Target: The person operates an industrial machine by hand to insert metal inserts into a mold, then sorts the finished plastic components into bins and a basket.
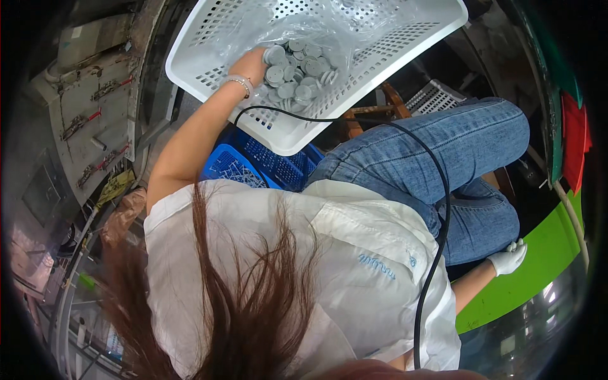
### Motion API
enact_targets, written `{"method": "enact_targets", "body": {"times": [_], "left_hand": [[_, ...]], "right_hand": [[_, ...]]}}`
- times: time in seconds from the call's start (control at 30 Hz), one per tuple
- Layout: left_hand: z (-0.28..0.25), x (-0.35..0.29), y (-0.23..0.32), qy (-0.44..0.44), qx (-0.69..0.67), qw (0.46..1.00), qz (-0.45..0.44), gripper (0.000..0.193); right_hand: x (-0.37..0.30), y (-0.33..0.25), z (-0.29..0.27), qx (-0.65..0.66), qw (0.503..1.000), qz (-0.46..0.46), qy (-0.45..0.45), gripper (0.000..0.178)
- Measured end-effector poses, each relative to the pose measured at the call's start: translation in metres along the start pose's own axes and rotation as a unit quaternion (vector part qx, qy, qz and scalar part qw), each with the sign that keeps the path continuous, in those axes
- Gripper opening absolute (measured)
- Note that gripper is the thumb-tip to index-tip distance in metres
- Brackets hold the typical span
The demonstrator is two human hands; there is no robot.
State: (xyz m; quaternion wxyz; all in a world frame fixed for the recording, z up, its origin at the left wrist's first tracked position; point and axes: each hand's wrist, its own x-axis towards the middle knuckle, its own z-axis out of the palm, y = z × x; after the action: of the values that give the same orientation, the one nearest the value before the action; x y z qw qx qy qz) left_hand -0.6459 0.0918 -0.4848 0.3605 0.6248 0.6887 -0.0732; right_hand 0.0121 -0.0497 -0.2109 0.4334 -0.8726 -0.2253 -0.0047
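My bare left hand (249, 67), with a band round its wrist, reaches over the near left side of a white plastic basket (415, 39). Its fingers close at the edge of a round grey disc (274, 54), partly hiding their grip. Below and beside it, a heap of similar flat grey discs (309, 82) lies in a clear plastic bag (354, 28) lining the basket. Far to the right, my right hand (508, 258) wears a white glove. It rests by my knee over a green surface (532, 278), fingers curled; whatever they may hold is hidden.
Under the basket stand blue crates (278, 161), one holding many small pale pieces (231, 170). A black cable (437, 164) loops across my jeans and the basket's corner. A wooden stool (394, 101) shows behind. At left is a metal cabinet (88, 120) with red-handled latches.
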Motion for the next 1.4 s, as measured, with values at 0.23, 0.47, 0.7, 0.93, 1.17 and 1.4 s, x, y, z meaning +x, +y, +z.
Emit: {"method": "enact_targets", "body": {"times": [0.23, 0.47, 0.7, 0.93, 1.17, 1.4], "left_hand": [[0.051, 0.014, 0.076, 0.023, 0.198, 0.952, 0.233, 0.024], [0.109, 0.015, 0.096, 0.045, 0.201, 0.953, 0.222, 0.039], [0.076, -0.023, 0.071, -0.178, 0.289, 0.911, 0.234, 0.056], [0.051, -0.069, 0.054, -0.199, 0.381, 0.856, 0.288, 0.058], [0.045, -0.075, 0.071, -0.328, 0.36, 0.833, 0.261, 0.035], [0.076, -0.024, 0.072, -0.095, 0.161, 0.937, 0.296, 0.035]], "right_hand": [[0.004, 0.006, -0.002, -0.015, 1.0, -0.003, 0.009, 0.027], [0.006, 0.01, -0.005, -0.007, 1.0, -0.003, -0.007, 0.028], [0.01, 0.012, -0.01, -0.006, 1.0, -0.011, 0.001, 0.028], [0.002, 0.004, -0.005, -0.022, 1.0, -0.006, 0.004, 0.029], [0.003, 0.004, -0.003, -0.02, 1.0, -0.009, 0.001, 0.029], [0.003, 0.004, 0.0, -0.01, 1.0, -0.007, 0.002, 0.028]]}}
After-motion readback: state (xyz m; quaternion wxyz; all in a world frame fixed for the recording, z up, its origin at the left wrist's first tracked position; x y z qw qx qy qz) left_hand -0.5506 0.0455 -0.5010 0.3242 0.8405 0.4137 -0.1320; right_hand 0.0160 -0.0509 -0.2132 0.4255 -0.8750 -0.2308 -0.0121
